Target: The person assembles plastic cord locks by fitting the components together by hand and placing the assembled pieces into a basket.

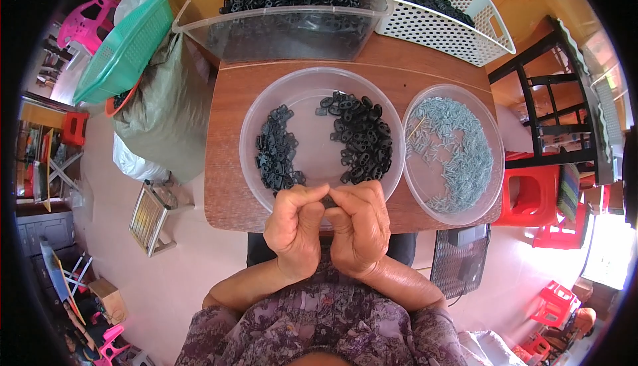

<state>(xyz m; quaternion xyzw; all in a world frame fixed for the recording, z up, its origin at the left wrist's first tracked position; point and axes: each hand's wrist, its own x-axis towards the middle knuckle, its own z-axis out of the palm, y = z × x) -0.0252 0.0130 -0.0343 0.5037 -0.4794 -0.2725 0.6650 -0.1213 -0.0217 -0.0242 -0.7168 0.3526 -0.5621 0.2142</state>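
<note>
My left hand (pixel 294 228) and my right hand (pixel 360 229) meet at the near rim of a round clear plastic tub (pixel 250 117). Both are closed, thumbs and fingers pinched on a small black plastic piece (pixel 327 201), mostly hidden by the fingertips. Inside the tub, small flat black plastic pieces (pixel 274 150) form a pile on the left. Thicker black oval pieces (pixel 364 136) with holes are heaped on the right. To the right stands a second round clear tub (pixel 425 196) with many small silvery metal pins (pixel 465 160), apart from my hands.
At the table's (pixel 226 166) far edge stand a large clear bin (pixel 292 33) of black pieces and a white perforated basket (pixel 445 40). A full sack (pixel 166 107) and green basket (pixel 126 50) are at left. Red stools (pixel 528 196) and a black rack (pixel 555 100) stand at right.
</note>
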